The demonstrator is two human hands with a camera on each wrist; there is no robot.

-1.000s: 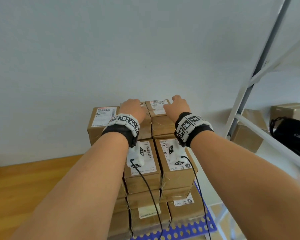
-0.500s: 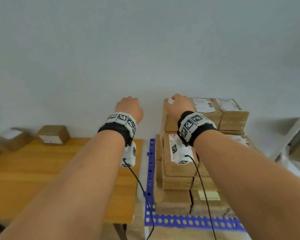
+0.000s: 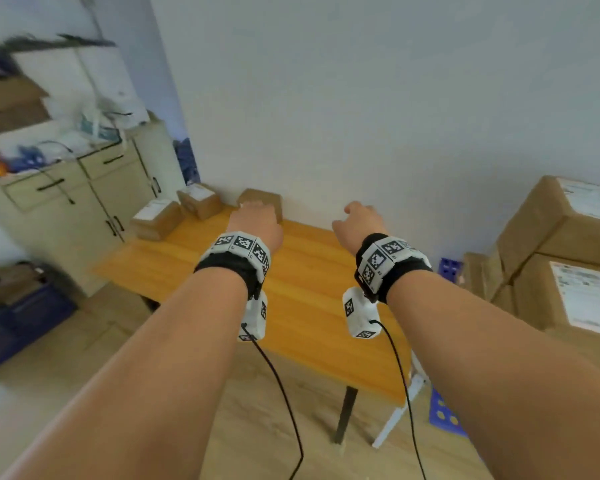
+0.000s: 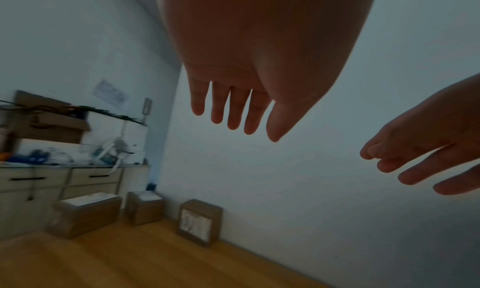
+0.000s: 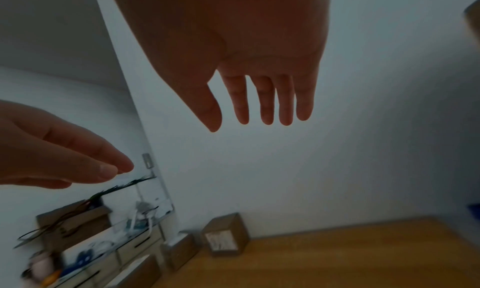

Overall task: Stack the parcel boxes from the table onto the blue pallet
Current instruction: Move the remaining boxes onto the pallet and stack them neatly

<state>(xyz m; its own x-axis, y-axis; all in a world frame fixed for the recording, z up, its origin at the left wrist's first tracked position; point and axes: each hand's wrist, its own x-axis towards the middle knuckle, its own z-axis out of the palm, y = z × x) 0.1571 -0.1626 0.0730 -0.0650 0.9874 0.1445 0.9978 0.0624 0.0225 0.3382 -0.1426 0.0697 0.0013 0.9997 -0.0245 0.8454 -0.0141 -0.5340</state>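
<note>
Both my hands are empty, fingers straight and loosely spread, nothing gripped. My left hand (image 3: 257,223) hangs above the far part of the orange wooden table (image 3: 305,306); my right hand (image 3: 359,225) is beside it, apart from it, also over the tabletop near the wall.

Nearest task item: a small brown cardboard parcel box (image 3: 262,202) standing against the grey wall at the table's back edge, just beyond and below my left fingers (image 4: 233,108), not touched. Its white label face (image 4: 195,224) points toward me, box roughly cube-like so no clear long axis; it sits upright.

Further left along the back edge: a second brown cardboard box (image 3: 200,202) with label on top, then a longer, flat brown cardboard box (image 3: 156,218) at the table's left corner, white label up, long axis running roughly from the wall out toward the table edge.

On my right, the stacked brown parcel boxes (image 3: 565,258) sit on the blue perforated plastic pallet (image 3: 442,414), well apart from both hands.

Beige cabinet (image 3: 84,202) stands left of the table.
</note>
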